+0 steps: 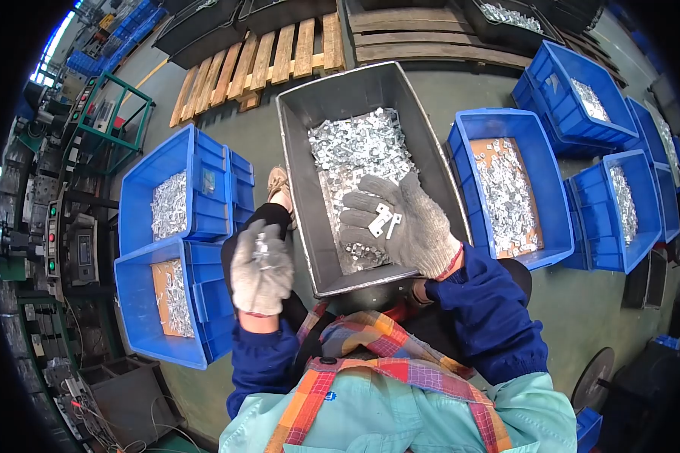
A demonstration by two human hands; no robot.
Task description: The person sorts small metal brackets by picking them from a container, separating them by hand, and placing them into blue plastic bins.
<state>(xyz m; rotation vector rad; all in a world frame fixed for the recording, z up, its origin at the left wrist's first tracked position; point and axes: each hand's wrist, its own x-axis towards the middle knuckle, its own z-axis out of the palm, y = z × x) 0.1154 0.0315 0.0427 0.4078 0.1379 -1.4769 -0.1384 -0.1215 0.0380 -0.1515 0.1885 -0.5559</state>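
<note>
Both my hands wear grey knitted gloves. My right hand is over the large black bin, palm towards me, with a few flat white-silver metal brackets lying across its fingers and palm. The brackets have small holes. To the left, outside the bin's wall and above my leg, my left hand is raised with its fingers curled. Shiny metal pieces show at its fingers, smeared by motion, so their exact shape is unclear. Inside the bin lies a heap of similar small metal parts.
Blue crates with metal parts stand left and right of the bin, some stacked farther right. Wooden pallets carrying dark bins lie beyond. Machines with control panels line the left side.
</note>
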